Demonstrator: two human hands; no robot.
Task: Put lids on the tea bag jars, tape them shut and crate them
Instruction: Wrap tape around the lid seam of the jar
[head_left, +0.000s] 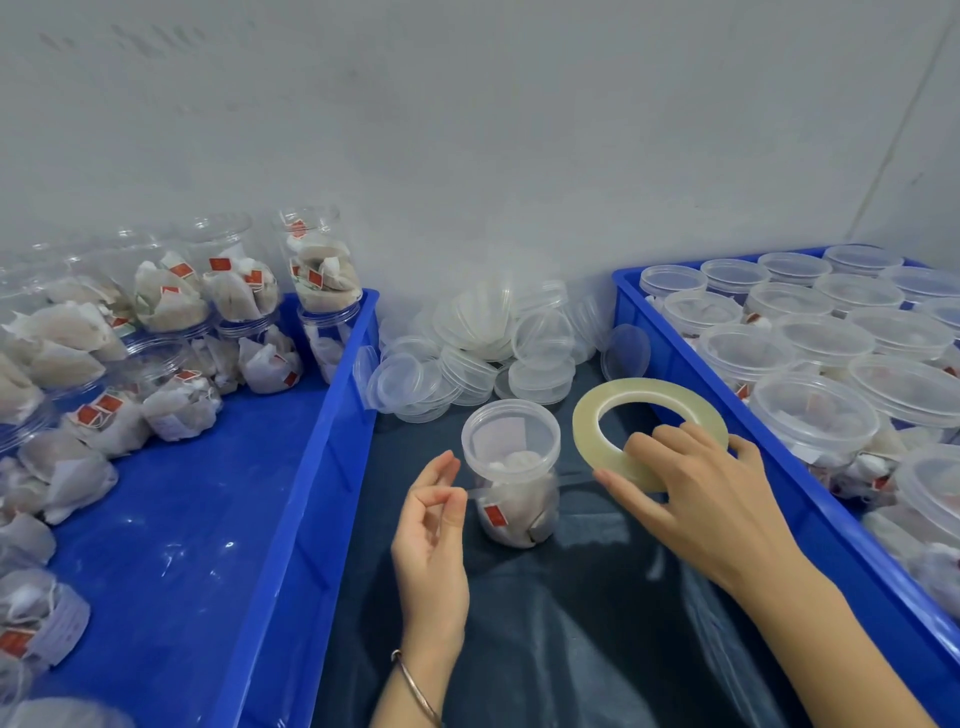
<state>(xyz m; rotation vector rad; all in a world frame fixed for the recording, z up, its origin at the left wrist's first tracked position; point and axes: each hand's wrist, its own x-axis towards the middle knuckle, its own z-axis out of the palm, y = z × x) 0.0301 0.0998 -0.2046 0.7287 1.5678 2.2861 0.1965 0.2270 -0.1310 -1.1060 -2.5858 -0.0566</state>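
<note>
Tea bag jar (511, 470), lidded and upright, stands on the dark table covering (571, 623) between the two blue crates, its long axis vertical. It lies just right of the left hand (434, 530) and left of the right hand (696, 493), the left hand being the nearer. Left thumb and forefinger are pressed together, apparently pinching the free end of a clear tape strip that runs toward the jar's wall below the lid; the thin strip is hard to make out. Right hand grips the roll of clear tape (649, 431), fingers curled through and over its ring. Left crate (291, 519) holds unlidded jars; right crate (810, 519) holds lidded ones. Loose lids (467, 364) lie heaped behind.
</note>
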